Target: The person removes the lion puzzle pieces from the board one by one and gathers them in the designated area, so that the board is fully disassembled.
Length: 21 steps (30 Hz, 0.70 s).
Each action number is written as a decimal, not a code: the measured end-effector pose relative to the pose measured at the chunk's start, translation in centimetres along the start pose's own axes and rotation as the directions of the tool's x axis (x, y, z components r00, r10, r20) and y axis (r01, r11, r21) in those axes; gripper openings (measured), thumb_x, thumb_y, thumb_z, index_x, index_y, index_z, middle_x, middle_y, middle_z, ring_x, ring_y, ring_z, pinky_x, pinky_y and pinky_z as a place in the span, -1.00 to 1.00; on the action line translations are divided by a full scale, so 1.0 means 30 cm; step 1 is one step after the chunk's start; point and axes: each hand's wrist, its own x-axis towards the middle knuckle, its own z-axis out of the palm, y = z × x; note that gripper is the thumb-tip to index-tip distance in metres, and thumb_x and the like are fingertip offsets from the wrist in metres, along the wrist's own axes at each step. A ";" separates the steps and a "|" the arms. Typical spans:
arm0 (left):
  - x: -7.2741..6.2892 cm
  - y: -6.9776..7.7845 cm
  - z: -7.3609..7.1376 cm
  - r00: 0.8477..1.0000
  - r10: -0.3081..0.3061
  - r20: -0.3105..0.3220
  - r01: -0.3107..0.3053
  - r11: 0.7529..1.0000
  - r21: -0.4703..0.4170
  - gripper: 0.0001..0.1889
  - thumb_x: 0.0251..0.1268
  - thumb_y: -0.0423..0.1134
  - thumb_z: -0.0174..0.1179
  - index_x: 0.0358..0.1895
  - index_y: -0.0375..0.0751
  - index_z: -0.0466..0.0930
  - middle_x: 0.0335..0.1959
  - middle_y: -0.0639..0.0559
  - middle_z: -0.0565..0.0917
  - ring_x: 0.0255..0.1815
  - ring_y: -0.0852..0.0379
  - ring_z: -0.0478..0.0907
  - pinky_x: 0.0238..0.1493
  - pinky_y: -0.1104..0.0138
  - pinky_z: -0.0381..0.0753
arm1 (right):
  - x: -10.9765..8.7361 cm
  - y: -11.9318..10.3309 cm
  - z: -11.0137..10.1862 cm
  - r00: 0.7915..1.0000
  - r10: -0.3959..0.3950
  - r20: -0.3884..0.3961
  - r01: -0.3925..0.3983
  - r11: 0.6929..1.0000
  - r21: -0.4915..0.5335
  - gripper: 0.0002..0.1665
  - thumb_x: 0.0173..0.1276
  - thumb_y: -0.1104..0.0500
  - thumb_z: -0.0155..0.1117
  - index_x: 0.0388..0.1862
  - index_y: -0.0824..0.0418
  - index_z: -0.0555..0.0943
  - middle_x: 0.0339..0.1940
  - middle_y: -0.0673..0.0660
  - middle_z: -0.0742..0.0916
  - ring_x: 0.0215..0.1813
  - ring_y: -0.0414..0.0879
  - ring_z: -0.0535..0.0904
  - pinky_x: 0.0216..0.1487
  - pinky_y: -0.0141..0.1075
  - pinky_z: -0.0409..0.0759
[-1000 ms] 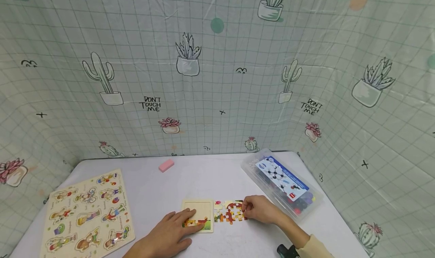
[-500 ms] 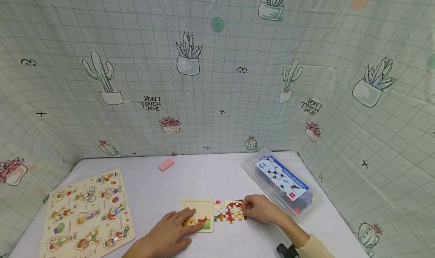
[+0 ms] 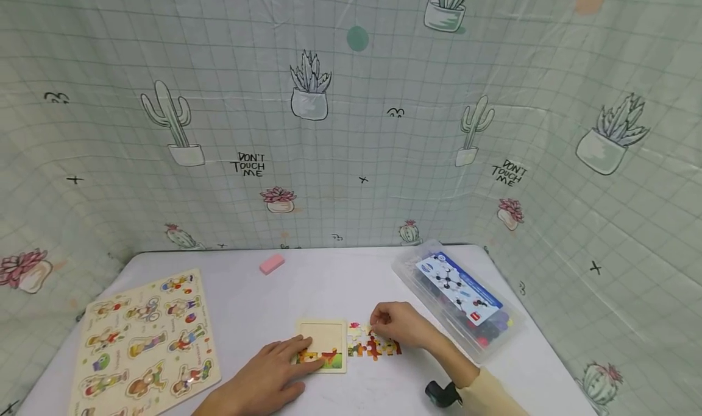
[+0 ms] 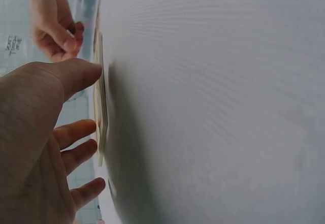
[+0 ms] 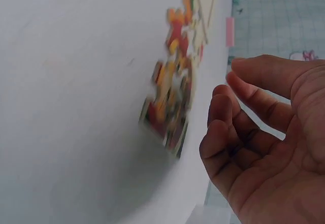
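Note:
My left hand (image 3: 274, 367) lies over the lower left of a small square wooden puzzle tray (image 3: 322, 329), its fingers spread and touching it. Fitted picture pieces (image 3: 331, 359) fill a strip along the tray's lower edge. Jigsaw pieces (image 3: 374, 347) lie in a patch just right of the tray. Above that patch's upper part is my right hand (image 3: 403, 324), with thumb and index finger close together and the other fingers curled. The right wrist view shows the right hand (image 5: 264, 127) beside the blurred pieces (image 5: 175, 82); whether anything sits between its fingertips is unclear.
A large wooden board with figure pictures (image 3: 145, 343) lies at the left. At the back is a pink block (image 3: 272, 264). A clear plastic case (image 3: 457, 291) with a blue-and-white label stands at the right. A printed curtain (image 3: 351, 130) encloses the table.
My right hand has moved left and slightly away from me, off the right edge of the loose pieces. The left hand stays on the tray. The head view has shifted slightly.

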 end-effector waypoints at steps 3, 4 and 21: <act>-0.011 -0.004 0.000 1.000 0.006 -0.021 -0.006 1.000 0.014 -0.51 0.46 0.00 0.16 0.42 0.36 0.44 0.44 -0.08 0.42 0.46 -0.11 0.34 0.21 -0.13 0.46 | 0.032 -0.039 0.027 0.999 -0.040 0.012 0.040 0.999 0.004 -0.94 0.38 0.15 0.31 -0.31 0.09 0.65 -0.51 -0.13 0.61 -0.48 -0.27 0.46 -0.43 -0.39 0.45; -0.014 -0.005 0.000 1.000 0.004 -0.023 -0.003 1.000 0.014 -0.51 0.45 0.00 0.17 0.42 0.36 0.44 0.44 -0.08 0.42 0.46 -0.11 0.34 0.21 -0.12 0.46 | 0.042 -0.056 0.037 0.998 -0.052 0.019 0.051 0.999 0.008 -0.94 0.39 0.15 0.31 -0.31 0.09 0.65 -0.51 -0.13 0.60 -0.49 -0.28 0.46 -0.44 -0.39 0.46; -0.019 -0.005 -0.008 0.996 -0.074 0.042 0.076 0.996 -0.045 -0.53 0.47 0.02 0.14 0.41 0.38 0.45 0.53 -0.08 0.30 0.49 -0.11 0.28 0.26 -0.17 0.40 | 0.153 -0.252 0.178 0.965 -0.139 0.221 0.142 0.990 0.004 -0.79 0.35 0.21 0.34 -0.06 0.10 0.77 -0.43 -0.20 0.62 -0.40 -0.36 0.48 -0.30 -0.47 0.50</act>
